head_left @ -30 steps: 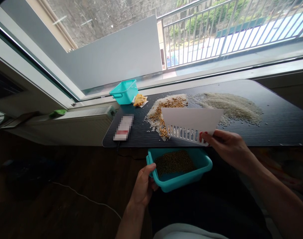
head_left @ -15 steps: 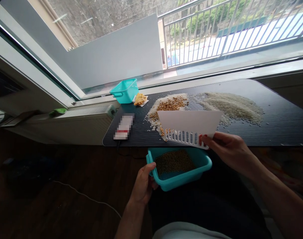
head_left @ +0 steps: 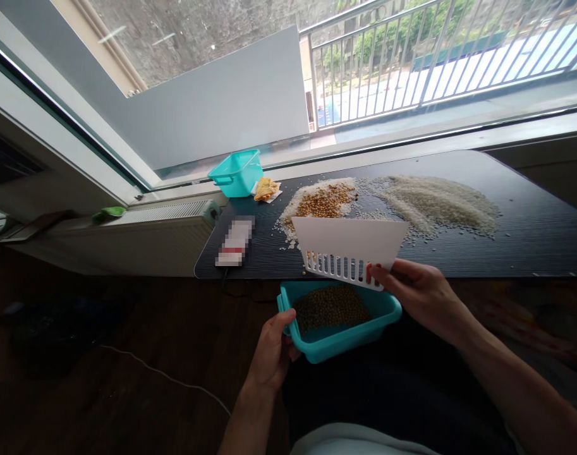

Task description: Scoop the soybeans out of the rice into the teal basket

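My left hand (head_left: 272,356) grips the left rim of a teal tub (head_left: 345,338) holding brown beans, held below the front edge of the black table (head_left: 529,243). Pinched in my right hand (head_left: 417,292) is the lower right corner of a white slotted scraper (head_left: 349,243), which stands on the table edge just above the tub. A few yellow beans show behind its slots. Behind the scraper lies a pile of yellow beans mixed with rice (head_left: 320,201). A spread of plain white rice (head_left: 435,203) lies to the right.
A second teal tub (head_left: 236,172) stands at the table's back left beside a yellow wrapper (head_left: 265,188). A white and red packet (head_left: 234,241) lies at the left front. A radiator (head_left: 167,212) and window sill run behind. A white cable (head_left: 165,377) crosses the dark floor.
The scraper and my right hand have slid toward me and a little left, reaching the table's front edge over the tub. More of the bean pile behind is uncovered. The left hand has stayed put.
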Available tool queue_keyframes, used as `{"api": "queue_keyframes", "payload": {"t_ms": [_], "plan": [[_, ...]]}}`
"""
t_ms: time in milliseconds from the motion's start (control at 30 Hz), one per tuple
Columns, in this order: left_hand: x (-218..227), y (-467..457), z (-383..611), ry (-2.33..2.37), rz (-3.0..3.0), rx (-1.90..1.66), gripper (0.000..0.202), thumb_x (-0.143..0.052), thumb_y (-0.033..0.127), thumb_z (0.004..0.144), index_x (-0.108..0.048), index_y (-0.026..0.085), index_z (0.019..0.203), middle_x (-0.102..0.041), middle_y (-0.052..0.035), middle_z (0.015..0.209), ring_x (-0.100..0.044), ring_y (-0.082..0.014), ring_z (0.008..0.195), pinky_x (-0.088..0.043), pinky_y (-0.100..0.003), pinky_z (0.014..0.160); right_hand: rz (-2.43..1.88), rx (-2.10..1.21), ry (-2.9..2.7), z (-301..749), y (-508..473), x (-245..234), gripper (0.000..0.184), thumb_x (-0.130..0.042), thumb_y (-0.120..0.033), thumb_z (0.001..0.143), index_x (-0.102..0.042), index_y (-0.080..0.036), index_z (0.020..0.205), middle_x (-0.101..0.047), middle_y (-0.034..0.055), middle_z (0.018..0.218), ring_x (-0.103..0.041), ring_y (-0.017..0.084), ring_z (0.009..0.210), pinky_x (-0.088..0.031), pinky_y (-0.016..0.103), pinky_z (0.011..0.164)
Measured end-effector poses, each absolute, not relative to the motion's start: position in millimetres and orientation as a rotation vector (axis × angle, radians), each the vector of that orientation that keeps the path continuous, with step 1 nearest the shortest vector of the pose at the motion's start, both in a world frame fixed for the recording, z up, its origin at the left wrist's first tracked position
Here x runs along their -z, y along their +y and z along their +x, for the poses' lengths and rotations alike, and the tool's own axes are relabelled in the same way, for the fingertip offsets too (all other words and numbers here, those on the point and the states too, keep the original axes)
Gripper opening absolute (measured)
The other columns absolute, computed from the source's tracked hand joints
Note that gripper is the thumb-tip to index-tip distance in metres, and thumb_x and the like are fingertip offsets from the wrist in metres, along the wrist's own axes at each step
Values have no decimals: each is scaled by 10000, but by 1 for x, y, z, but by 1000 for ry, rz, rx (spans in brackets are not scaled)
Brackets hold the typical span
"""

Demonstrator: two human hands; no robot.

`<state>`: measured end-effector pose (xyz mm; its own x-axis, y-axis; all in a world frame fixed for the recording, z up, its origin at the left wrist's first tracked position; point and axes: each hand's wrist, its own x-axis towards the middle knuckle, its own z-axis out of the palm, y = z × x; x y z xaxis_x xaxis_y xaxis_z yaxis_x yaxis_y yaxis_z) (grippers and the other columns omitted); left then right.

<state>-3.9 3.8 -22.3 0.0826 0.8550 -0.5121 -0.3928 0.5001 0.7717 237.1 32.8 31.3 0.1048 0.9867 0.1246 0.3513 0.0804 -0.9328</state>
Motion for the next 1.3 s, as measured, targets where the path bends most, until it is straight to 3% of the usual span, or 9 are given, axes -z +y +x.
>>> {"api": "queue_keyframes", "payload": {"t_ms": [500,733,900,1133,1300], "plan": [[22,5,-6,1142,513,-992,385,-670,417,670,-401,189,517,-315,90,385,-301,-44,330,-211,-187,345,-1442,-773,-1394,236,36,-29,276,-594,-451,736,-678,-195,677,-639,-1,618,-556,136,576,-434,233,531],[19,7,-20,1225,429,-1065,386,-728,407,597,-424,184,516,-334,96,383,-293,-36,319,-210,-177,328,-1342,-818,-1496,203,67,-28,297,-576,-429,756,-638,-176,614,-587,-17,565,-512,109,551,-395,220,523],[18,6,-34,1281,379,-1135,372,-737,395,589,-438,182,527,-356,95,390,-304,-36,321,-227,-173,324,-1307,-912,-1551,197,73,-21,298,-583,-443,748,-693,-179,664,-651,-9,609,-572,132,575,-448,232,540],[11,3,-49,1301,468,-1125,409,-713,439,608,-424,177,484,-372,78,376,-307,-39,335,-239,-180,343,-1205,-1182,-1522,208,45,-28,274,-628,-444,719,-740,-212,813,-735,9,818,-662,188,726,-540,295,679],[15,3,-47,1309,466,-1144,413,-702,432,619,-395,187,490,-340,87,389,-295,-40,344,-227,-180,344,-1323,-805,-1152,237,29,-29,246,-706,-456,635,-730,-238,745,-729,25,749,-647,191,659,-540,309,612]]}}
